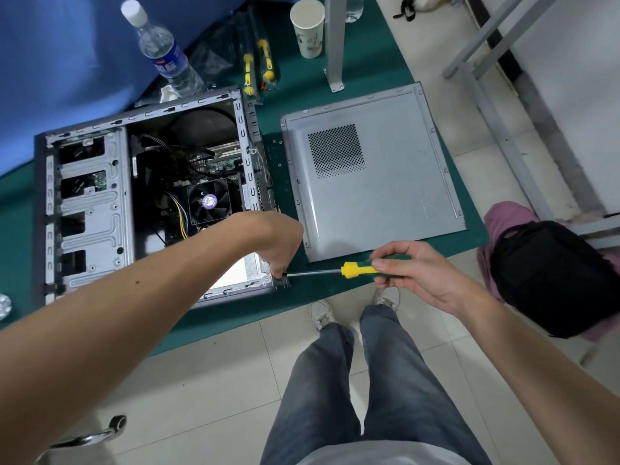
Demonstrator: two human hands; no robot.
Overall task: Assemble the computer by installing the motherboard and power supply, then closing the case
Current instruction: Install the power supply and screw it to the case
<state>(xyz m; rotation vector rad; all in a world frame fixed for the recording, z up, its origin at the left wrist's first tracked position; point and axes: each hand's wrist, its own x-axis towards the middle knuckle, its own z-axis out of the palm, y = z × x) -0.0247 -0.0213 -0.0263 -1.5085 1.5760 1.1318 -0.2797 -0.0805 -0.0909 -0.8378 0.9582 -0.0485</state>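
Observation:
An open computer case (90, 209) lies on its side on the green table (369, 65). Inside it sit the motherboard with a black CPU fan (208, 201) and a pale power supply (235, 273) near the case's rear corner. My right hand (416, 273) grips a yellow and green screwdriver (355, 270), held level with its tip at the case's rear corner. My left hand (278, 239) hangs fingers-down at that corner and pinches something small at the screwdriver's tip; what it pinches is hidden. The grey side panel (385, 196) lies flat to the right of the case.
A water bottle (164, 52), a paper cup (308, 28) and two packed yellow screwdrivers (258, 65) stand behind the case. Loose screws (278, 152) lie between case and panel. A black bag (553, 280) sits at the right. My legs (352, 380) stand below the table edge.

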